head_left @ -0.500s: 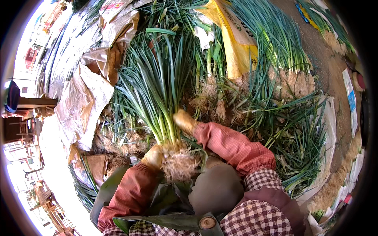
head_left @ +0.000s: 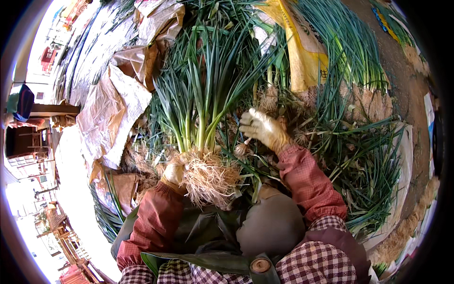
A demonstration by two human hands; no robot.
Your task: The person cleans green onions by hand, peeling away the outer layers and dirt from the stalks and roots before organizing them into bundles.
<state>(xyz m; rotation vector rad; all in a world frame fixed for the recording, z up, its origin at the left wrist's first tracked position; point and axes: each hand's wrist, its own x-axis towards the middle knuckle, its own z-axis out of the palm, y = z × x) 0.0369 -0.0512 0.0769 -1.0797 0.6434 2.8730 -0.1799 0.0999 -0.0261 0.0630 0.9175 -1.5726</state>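
My left hand (head_left: pixel 174 169), in a pale yellowish glove, is closed round the base of a bunch of green garlic (head_left: pixel 201 128). The bunch stands roughly upright in front of me, long flat leaves fanning away and a thick mat of pale roots (head_left: pixel 210 180) toward my lap. Part of the left fingers is hidden behind the stems and roots. My right hand (head_left: pixel 266 128), gloved alike, is held to the right of the stems, apart from them. Its fingers are extended with nothing in them. Loose plants with dry roots (head_left: pixel 268 98) lie just beyond it.
A heap of loose green leaves (head_left: pixel 359 175) lies at the right on a pale sheet (head_left: pixel 399 175). Farther off are a yellow sack (head_left: pixel 307 61) and a row of rooted plants (head_left: pixel 359 66). Crumpled plastic sheeting (head_left: pixel 111 109) lies at the left. A dark rounded knee (head_left: pixel 272 227) is close below.
My right hand has come off the bunch, moving right and away with its fingers opened. The left hand keeps hold; the stems have spread apart and the roots show more fully.
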